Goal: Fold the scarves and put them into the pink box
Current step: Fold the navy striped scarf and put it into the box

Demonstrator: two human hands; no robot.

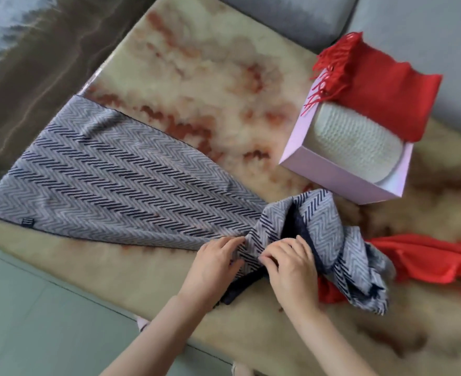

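A long grey and navy zigzag scarf [110, 180] lies spread flat across the left of the marble table, its right end bunched up. My left hand [214, 263] presses on the scarf where the flat part meets the bunch. My right hand [289, 263] pinches the scarf's dark edge just beside it. The pink box [332, 176] stands at the right with a folded white knit scarf [357, 142] inside and a folded red fringed scarf [378, 88] resting across its far rim. An orange-red scarf [427, 257] lies crumpled at the right, partly under the zigzag scarf.
The table [196, 77] has a cream and rust marbled top; its near edge runs diagonally below my forearms. A grey sofa [414, 23] lies beyond the box. Dark patterned floor [34, 63] is at the upper left, pale green floor [34, 308] at the lower left.
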